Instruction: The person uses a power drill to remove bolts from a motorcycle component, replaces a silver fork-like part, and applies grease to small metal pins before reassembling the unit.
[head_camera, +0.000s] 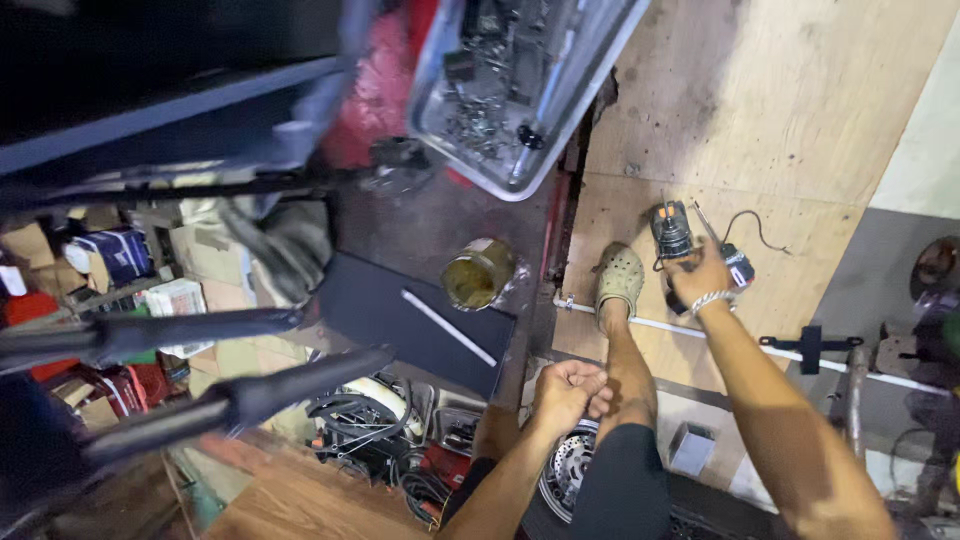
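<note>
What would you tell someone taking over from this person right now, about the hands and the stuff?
Right hand: gripping a black power tool with a cord, held over the plywood floor.
Left hand: closed in a fist near the knee; whether it holds anything, I cannot tell.
Foot in a beige clog rests on the thin white rod.
Nearby: round tin, metal tray of hardware.
Progress isn't visible.
</note>
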